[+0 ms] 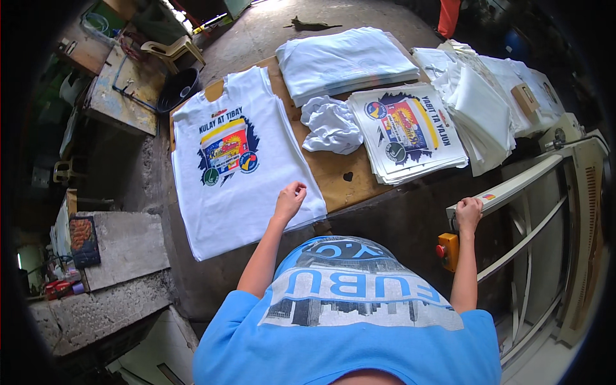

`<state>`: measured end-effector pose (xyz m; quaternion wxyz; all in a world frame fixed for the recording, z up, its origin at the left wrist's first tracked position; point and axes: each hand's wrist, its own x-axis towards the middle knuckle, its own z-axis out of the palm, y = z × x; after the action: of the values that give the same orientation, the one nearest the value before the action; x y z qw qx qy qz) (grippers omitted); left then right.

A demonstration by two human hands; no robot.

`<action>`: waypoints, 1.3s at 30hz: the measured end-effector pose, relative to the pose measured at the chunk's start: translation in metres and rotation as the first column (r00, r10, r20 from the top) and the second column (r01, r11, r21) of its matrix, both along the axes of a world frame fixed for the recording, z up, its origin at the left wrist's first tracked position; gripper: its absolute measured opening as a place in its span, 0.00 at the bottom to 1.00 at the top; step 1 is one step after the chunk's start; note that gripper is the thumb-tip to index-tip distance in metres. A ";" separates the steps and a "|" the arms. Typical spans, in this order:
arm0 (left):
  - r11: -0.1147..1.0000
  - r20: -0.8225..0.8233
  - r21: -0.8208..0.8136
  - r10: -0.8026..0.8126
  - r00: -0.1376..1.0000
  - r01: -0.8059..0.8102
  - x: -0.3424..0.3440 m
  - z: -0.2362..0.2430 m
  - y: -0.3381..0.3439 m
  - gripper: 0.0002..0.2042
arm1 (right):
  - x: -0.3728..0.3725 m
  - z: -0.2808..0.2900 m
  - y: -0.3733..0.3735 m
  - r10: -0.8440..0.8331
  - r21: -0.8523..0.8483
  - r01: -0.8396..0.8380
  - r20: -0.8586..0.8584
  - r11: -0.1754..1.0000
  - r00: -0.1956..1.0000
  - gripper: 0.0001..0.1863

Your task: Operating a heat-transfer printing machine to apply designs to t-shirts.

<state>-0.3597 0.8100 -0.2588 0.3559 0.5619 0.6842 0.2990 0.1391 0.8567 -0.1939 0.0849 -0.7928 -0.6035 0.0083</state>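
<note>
My left hand (290,200) is closed, fingertips together, at the lower right edge of a white shirt body (192,192) with a colourful print on its chest. Nothing shows between those fingers. The shirt lies flat, neckline away from me, with more white layers under it. At my right, my right hand (469,214) is closed on the end of the white bar (513,183) of a large machine. A yellow box with a red push button (447,251) hangs just below that hand. Between my hands, farther off, lies a stack of printed transfer sheets (410,128) with a mirrored design.
A crumpled white cloth (332,125) and a folded white fabric stack (346,61) share the brown table board (343,186). More white fabric (478,102) is heaped at the far right. A black basin (178,88) and beige chair (173,51) stand far left. Concrete ledges (125,250) are nearer left.
</note>
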 end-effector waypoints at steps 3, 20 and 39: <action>0.953 -0.030 -0.303 -0.019 0.999 0.008 -0.015 -0.033 -0.005 0.15 | -0.006 0.001 0.009 0.017 0.004 -0.017 0.004 1.000 1.000 0.11; 0.841 0.136 -0.307 -0.425 0.895 0.446 0.067 -0.034 0.008 0.18 | -0.009 0.009 0.003 -0.045 -0.032 0.044 -0.021 0.999 0.999 0.09; 0.824 -0.187 -0.402 -0.501 0.845 0.400 0.037 -0.023 0.000 0.38 | -0.006 0.005 0.006 -0.021 0.056 0.022 -0.020 0.998 1.000 0.07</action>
<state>-0.3228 0.8095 -0.2817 0.4085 0.6738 0.6157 -0.0042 0.1329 0.8629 -0.1894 0.1132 -0.7964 -0.5941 -0.0022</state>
